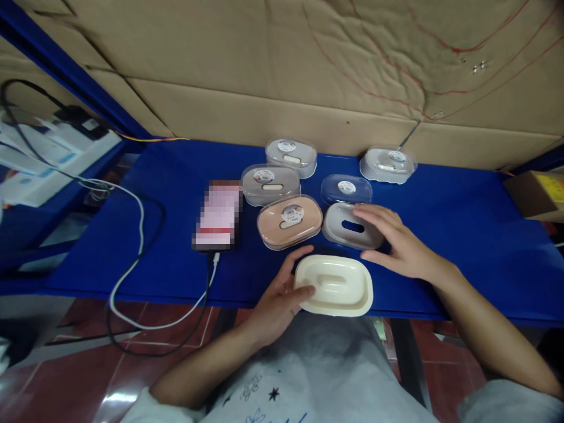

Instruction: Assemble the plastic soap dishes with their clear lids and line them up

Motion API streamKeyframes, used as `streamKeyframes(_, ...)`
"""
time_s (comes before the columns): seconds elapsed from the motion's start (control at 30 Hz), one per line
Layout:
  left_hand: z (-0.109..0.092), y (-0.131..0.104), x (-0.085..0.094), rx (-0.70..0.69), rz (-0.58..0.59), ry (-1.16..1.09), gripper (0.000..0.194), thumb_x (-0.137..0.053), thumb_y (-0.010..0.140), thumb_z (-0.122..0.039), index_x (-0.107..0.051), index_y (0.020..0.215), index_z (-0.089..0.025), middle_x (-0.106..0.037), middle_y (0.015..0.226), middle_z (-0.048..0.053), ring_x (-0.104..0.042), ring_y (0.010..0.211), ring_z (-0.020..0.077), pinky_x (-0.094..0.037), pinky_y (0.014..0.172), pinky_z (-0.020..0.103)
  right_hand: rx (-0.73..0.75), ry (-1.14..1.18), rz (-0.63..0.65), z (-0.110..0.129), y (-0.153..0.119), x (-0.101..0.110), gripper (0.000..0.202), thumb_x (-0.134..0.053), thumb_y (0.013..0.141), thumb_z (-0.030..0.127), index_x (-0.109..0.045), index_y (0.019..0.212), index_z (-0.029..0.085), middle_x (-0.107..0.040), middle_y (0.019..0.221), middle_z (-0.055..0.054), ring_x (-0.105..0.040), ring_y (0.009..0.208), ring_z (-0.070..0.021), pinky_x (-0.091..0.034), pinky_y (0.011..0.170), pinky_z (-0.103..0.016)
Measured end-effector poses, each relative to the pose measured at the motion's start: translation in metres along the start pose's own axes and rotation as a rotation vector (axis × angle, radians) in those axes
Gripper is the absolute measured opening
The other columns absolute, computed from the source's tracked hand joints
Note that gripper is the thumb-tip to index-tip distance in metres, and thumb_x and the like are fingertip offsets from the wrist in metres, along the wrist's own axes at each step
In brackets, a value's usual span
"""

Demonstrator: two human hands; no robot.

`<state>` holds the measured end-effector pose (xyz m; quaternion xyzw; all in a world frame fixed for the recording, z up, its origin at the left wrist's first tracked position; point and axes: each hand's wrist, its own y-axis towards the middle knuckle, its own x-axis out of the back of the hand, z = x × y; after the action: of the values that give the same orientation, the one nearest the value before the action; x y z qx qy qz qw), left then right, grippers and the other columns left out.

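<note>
My left hand point(282, 294) grips the left end of a cream oval plastic dish point(339, 296), thumb over its rim. The dish has a raised bar in its middle and is at the table's front edge. My right hand point(394, 241) is open, thumb and fingers apart, at the right side of a grey oval piece with a slot point(337, 229); whether it touches the piece I cannot tell. Just behind lies a clear lid point(328, 191) with a round label. A peach lidded box point(268, 220), also labelled, sits left of the grey piece.
Grey lidded boxes point(251, 191) point(275, 154) stand at the back, and a white one point(374, 170) at the back right. To the left a phone point(218, 214) lies with a white cable point(141, 217) plugged in. A cardboard wall point(220, 106) borders the blue table point(462, 235).
</note>
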<state>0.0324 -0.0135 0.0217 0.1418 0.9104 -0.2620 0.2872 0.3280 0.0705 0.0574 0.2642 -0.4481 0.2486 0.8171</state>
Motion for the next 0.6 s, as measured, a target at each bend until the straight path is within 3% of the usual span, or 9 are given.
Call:
streamKeyframes(0.1,-0.006,0.002,-0.002,0.080,0.047,-0.130,0.063,-0.084,0.082,-0.019,-0.064,0.140,-0.031,-0.074,0.120,0.001,-0.073,0.108,0.0178,-0.059,0.093,0.027,-0.087,-0.175,-0.015,-0.014,0.001,-0.005,0.069,-0.066,0.100,0.056,-0.043,0.161,0.032,-0.037,0.172,-0.015,-0.036,0.157,-0.0425,-0.034,0.123,-0.068)
streamKeyframes(0.17,-0.009,0.004,-0.002,0.118,0.051,-0.183,0.056,-0.081,0.087,-0.021,-0.064,0.140,-0.032,-0.073,0.127,0.002,-0.072,0.111,0.0191,-0.060,0.092,0.028,-0.079,-0.127,-0.037,-0.013,0.001,-0.008,0.062,-0.067,0.101,0.051,-0.049,0.157,0.032,-0.040,0.169,-0.015,-0.040,0.156,-0.0401,-0.038,0.122,-0.065)
streamKeyframes(0.23,-0.010,0.006,-0.002,0.146,0.060,-0.219,0.050,-0.076,0.093,-0.027,-0.062,0.142,-0.034,-0.071,0.134,0.003,-0.071,0.115,0.0228,-0.061,0.090,0.033,-0.023,-0.008,-0.034,-0.003,0.000,-0.007,0.063,-0.069,0.100,0.050,-0.049,0.156,0.031,-0.045,0.165,-0.014,-0.044,0.153,-0.0365,-0.041,0.122,-0.059)
streamKeyframes(0.33,-0.011,0.010,-0.001,0.128,0.082,-0.265,0.045,-0.070,0.099,-0.037,-0.061,0.143,-0.034,-0.067,0.144,0.003,-0.068,0.123,0.0279,-0.061,0.092,0.039,0.098,0.108,0.075,0.020,-0.001,-0.004,0.069,-0.071,0.098,0.054,-0.047,0.157,0.028,-0.044,0.165,-0.014,-0.046,0.152,-0.0338,-0.046,0.121,-0.052)
streamKeyframes(0.47,-0.014,0.010,-0.002,0.103,0.080,-0.344,0.052,-0.066,0.100,-0.055,-0.062,0.144,-0.027,-0.063,0.150,0.009,-0.066,0.125,0.0298,-0.060,0.091,0.038,0.166,-0.003,0.156,0.040,-0.003,-0.014,0.073,-0.073,0.095,0.057,-0.050,0.156,0.026,-0.042,0.167,-0.015,-0.045,0.150,-0.0361,-0.047,0.120,-0.054)
streamKeyframes(0.53,-0.015,0.009,-0.004,0.083,0.057,-0.362,0.053,-0.071,0.098,-0.050,-0.062,0.145,-0.027,-0.063,0.150,0.009,-0.067,0.122,0.0279,-0.061,0.091,0.038,0.173,-0.055,0.156,0.042,-0.003,-0.021,0.073,-0.073,0.095,0.057,-0.051,0.156,0.024,-0.043,0.165,-0.017,-0.045,0.149,-0.0379,-0.046,0.120,-0.058)
streamKeyframes(0.6,-0.014,0.009,-0.005,0.059,0.025,-0.349,0.054,-0.079,0.094,-0.033,-0.061,0.145,-0.031,-0.064,0.147,0.006,-0.069,0.116,0.0235,-0.061,0.091,0.037,0.168,-0.062,0.163,0.041,-0.003,-0.026,0.073,-0.073,0.095,0.057,-0.051,0.156,0.022,-0.044,0.164,-0.018,-0.045,0.149,-0.0384,-0.045,0.120,-0.059)
